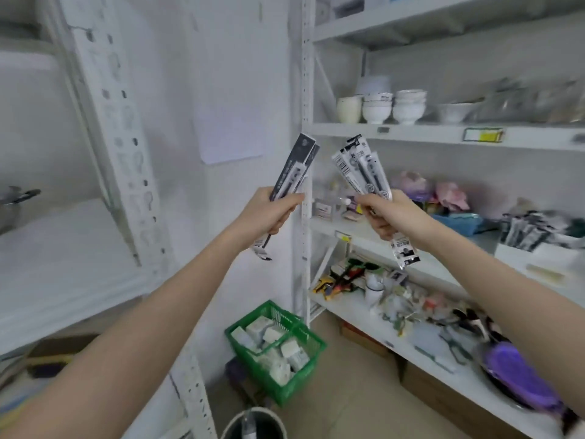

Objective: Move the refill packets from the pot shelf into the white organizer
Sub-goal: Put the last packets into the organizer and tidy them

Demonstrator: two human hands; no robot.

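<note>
two fistfuls of refill packets (292,182), one per grip, upright

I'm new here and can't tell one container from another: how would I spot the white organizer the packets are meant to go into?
Look at the big white shelving unit on the right, one shelf below the row of bowls. At that shelf's far right end stands the white organizer, a plain white box. Unlike the coloured clutter beside it, black-and-white packets already stand upright in it.

1. Single head view: you look forward and slightly down from standing height.
2. It faces the wall corner between two shelf racks (305,185), both arms extended close ahead.
</note>
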